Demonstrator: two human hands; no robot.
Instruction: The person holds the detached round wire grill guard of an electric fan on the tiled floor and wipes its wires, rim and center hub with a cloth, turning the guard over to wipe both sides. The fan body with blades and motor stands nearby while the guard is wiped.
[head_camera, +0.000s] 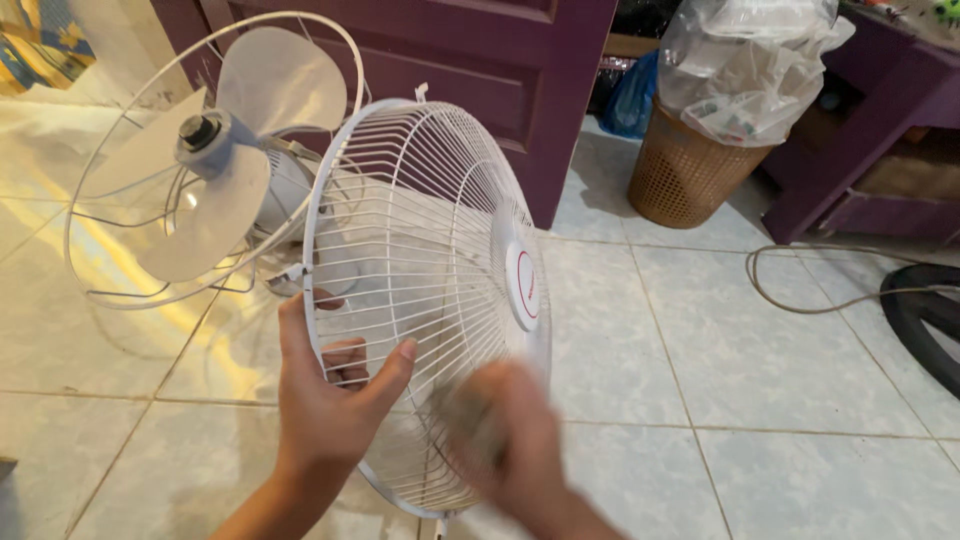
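2 hands work on a white wire fan guard (430, 270) held upright over the near floor. The left hand (330, 400) clamps its left rim; the right hand (505, 440) is blurred against the grille, grip unclear. The guard looks light and springy, best held by the rim. The fan (215, 160) stands behind, far left.

Tiled floor (760, 340) under fan (215, 165), basket (685, 170), cable (800, 290)
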